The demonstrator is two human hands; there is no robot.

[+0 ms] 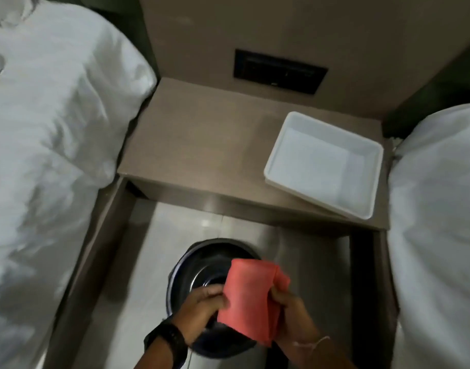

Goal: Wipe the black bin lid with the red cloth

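Note:
The round black bin lid [202,265] sits on the floor below me, shiny, with a raised centre. Above it I hold the folded red cloth [248,296] with both hands. My left hand [202,306], a black watch on its wrist, pinches the cloth's left edge. My right hand [292,312] grips the right edge. The cloth and both hands hide the lid's near right part; whether the cloth touches the lid I cannot tell.
A white plastic tray [276,166] lies on the right of a beige bedside shelf [191,145]. A dark wall panel [279,71] is above it. White bedding lies on the left [55,145] and on the right [436,209]. Pale floor tiles [138,283] surround the bin.

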